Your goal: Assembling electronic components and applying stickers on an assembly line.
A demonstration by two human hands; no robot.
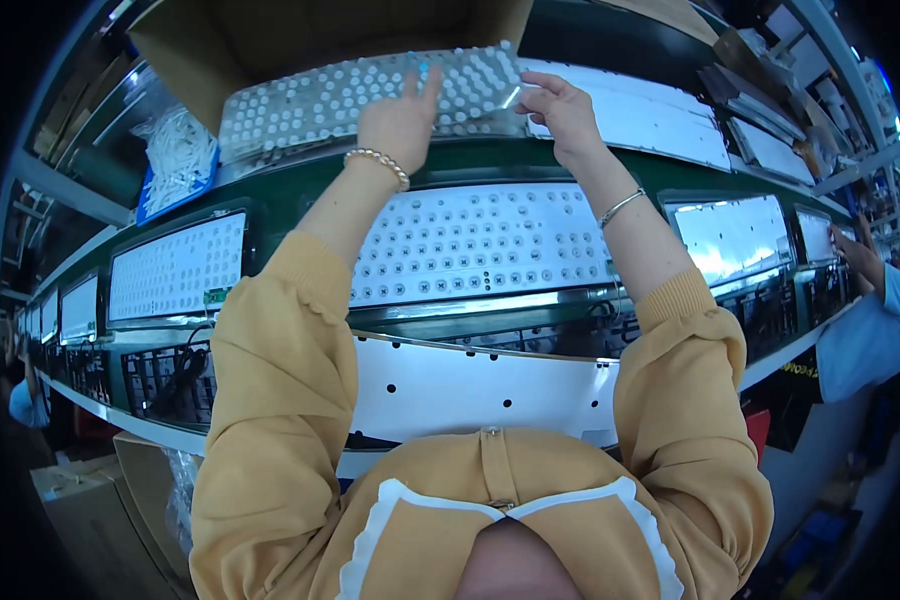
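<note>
Reaching up with both arms, I am at the far side of the bench, where a bumpy sheet (370, 95) of little clear domes sticks out from under a cardboard box (270, 40). My left hand (400, 120) lies on top of the sheet with fingers loose and one pointing up — it presses down, not pinching. My right hand (560, 110) pinches the sheet's right edge between thumb and fingers. I think I am at the picking-up step, getting one sheet free from the pile. It looks soft and floppy, so moving it would call for a grip at both ends and a slow, flat pull so it does not bend or drag others along. Below my hands is a green belt (470, 165) with white dotted boards (480, 245) lying in a row, and a plain white plate (470, 390) with a few holes sits nearest my chest. A blue tray (175, 190) of small white bits is off to the left. At the far right, another worker's arm (870, 300) reaches to the same line — a long, busy room.
</note>
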